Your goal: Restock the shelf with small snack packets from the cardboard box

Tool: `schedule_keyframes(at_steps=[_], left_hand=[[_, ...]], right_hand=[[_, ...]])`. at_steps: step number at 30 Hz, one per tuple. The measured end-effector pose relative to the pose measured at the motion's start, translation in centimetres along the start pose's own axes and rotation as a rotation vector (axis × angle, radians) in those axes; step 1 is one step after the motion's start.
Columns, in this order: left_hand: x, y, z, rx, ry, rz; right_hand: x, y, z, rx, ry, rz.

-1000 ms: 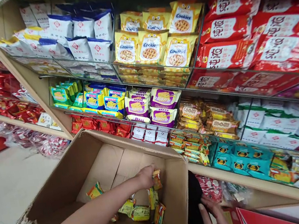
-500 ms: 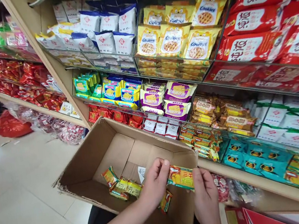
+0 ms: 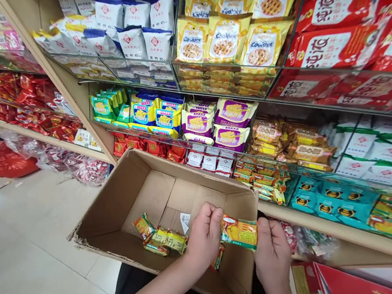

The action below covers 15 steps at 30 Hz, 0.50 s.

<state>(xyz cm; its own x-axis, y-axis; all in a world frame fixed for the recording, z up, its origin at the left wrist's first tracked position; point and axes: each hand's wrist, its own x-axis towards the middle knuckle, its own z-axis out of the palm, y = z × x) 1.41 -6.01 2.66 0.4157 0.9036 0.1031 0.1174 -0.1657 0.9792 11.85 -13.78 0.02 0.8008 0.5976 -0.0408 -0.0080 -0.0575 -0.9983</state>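
Between my two hands a small orange, yellow and green snack packet [image 3: 238,232] is held out by its ends, above the right part of an open cardboard box [image 3: 119,178]. My left hand [image 3: 205,234] pinches the packet's left end, with the forearm crossing over the box's near side. On the other end, my right hand [image 3: 270,249] is closed, thumb on top. Several similar packets [image 3: 158,238] lie in the box to the left of my left hand. Another packet [image 3: 218,257] shows partly beneath the hands. A white paper slip [image 3: 185,222] lies on the box floor.
Shelves behind the box hold yellow cookie bags [image 3: 226,36], red bags [image 3: 339,7], teal packets [image 3: 336,197] and small orange packets [image 3: 259,177]. Tiled floor [image 3: 31,255] spreads at the left. A red box [image 3: 348,281] stands at the lower right.
My hands still hold the packet and have shifted slightly; the right hand sits a little further right. The camera view has moved a little, with the upper shelves appearing higher.
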Motion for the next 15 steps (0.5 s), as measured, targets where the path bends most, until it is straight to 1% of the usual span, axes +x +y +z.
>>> schedule_keyframes(at_steps=[2,4,7,8,9,10,11,13,15], left_hand=[[-0.1,0.2,0.2,-0.090,0.006,-0.045],[-0.4,0.4,0.5,-0.218,0.001,-0.139],[-0.7,0.5,1.0,-0.444,-0.052,-0.355],[-0.7,0.5,1.0,-0.493,-0.068,-0.404],[-0.6,0.3,1.1,-0.513,-0.074,-0.421],[-0.6,0.1,1.1,-0.499,-0.070,-0.400],[-0.5,-0.1,1.0,-0.457,-0.056,-0.349],[-0.2,-0.5,0.7,-0.333,-0.033,-0.209],[-0.2,-0.7,0.4,-0.230,-0.044,-0.100]], right_hand=[[0.0,-0.1,0.3,0.148,-0.039,0.079],[-0.1,-0.5,0.6,0.249,-0.056,0.164],[-0.1,-1.2,0.9,0.312,-0.045,0.277],[-0.1,-1.2,0.8,0.318,-0.044,0.300],[-0.1,-1.1,0.7,0.318,-0.060,0.314],[-0.1,-0.9,0.4,0.312,-0.095,0.315],[0.0,-0.6,0.1,0.302,-0.147,0.303],[0.0,0.2,-0.9,0.264,-0.302,0.257],[0.2,0.8,-2.2,0.218,-0.460,0.219]])
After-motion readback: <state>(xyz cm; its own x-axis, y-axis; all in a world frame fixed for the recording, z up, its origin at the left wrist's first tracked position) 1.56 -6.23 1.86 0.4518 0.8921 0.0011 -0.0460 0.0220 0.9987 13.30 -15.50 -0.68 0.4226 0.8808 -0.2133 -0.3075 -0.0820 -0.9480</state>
